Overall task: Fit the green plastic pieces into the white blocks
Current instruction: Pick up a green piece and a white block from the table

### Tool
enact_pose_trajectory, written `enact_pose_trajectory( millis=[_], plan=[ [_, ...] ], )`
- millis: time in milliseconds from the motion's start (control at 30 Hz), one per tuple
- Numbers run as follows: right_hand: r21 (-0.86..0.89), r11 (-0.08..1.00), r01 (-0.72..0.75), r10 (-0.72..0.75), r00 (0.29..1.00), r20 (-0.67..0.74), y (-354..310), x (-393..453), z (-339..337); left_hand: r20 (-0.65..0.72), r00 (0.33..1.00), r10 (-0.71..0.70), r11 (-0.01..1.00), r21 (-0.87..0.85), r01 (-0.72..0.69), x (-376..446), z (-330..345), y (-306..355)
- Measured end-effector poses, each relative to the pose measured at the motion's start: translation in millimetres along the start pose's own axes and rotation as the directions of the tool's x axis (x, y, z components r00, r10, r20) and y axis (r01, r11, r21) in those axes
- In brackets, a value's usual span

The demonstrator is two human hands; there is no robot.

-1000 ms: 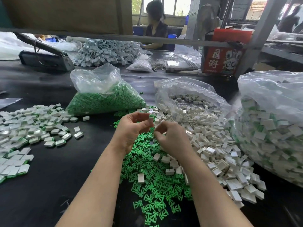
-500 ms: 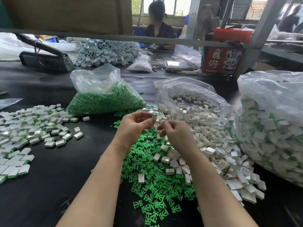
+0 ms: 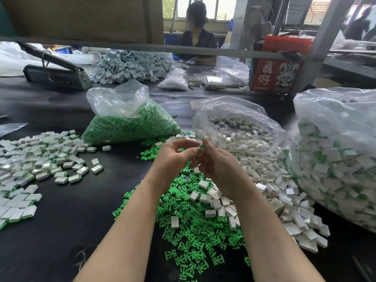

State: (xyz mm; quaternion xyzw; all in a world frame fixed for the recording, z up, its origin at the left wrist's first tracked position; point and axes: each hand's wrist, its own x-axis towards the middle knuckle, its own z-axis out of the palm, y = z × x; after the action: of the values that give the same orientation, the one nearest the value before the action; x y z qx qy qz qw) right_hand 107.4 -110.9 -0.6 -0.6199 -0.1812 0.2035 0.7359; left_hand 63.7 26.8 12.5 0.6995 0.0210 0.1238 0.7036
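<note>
My left hand (image 3: 175, 159) and my right hand (image 3: 221, 167) meet at the fingertips above the table. Between those fingertips they pinch a small green piece (image 3: 201, 147); whether a white block is with it is hidden by the fingers. Below my hands lies a loose heap of green pieces (image 3: 193, 237). Loose white blocks (image 3: 264, 180) spill from an open clear bag (image 3: 234, 110) to the right. White blocks with green showing are spread at the left (image 3: 40, 159).
A bag of green pieces (image 3: 130, 127) stands behind my hands, and a large bag of green-and-white blocks (image 3: 335, 169) fills the right edge. At the back are a grey parts heap (image 3: 132, 66), a red box (image 3: 276, 76), a metal rail (image 3: 142, 47) and a seated person.
My hands rose slightly and closed together; half a second ago their fingertips were apart, now they touch around the green piece.
</note>
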Motion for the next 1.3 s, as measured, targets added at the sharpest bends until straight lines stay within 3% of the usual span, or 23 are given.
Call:
enact_pose_trajectory(
  millis=[167, 333, 700, 933, 1300],
  plan=[
    [-0.053, 0.999, -0.005, 0.007, 0.999, 0.032, -0.4, -1.4, -0.6, -0.062, 0.998, -0.023, 0.999, -0.047, 0.02, -0.5, 3.6, 0.1],
    [-0.15, 0.989, 0.0, 0.013, 0.997, 0.082, -0.3, -2.5, 0.9, -0.02, 0.999, -0.05, 0.988, -0.144, 0.047, -2.5, 7.5, -0.9],
    [-0.042, 0.998, 0.041, -0.039, 0.997, 0.063, 8.6, 2.2, 11.9, -0.011, 0.991, -0.131, 0.931, -0.345, 0.119, -3.1, 25.4, -0.6],
    [0.019, 0.999, 0.043, -0.044, 0.998, 0.037, 13.3, 3.6, 11.1, -0.014, 0.997, -0.081, 0.952, -0.297, 0.074, -3.1, 24.9, -2.3],
    [0.015, 1.0, 0.028, -0.028, 0.999, 0.015, 14.1, 2.4, 12.1, 0.045, 0.994, -0.1, 0.928, -0.356, 0.109, -0.2, 19.5, -10.1]
  ],
)
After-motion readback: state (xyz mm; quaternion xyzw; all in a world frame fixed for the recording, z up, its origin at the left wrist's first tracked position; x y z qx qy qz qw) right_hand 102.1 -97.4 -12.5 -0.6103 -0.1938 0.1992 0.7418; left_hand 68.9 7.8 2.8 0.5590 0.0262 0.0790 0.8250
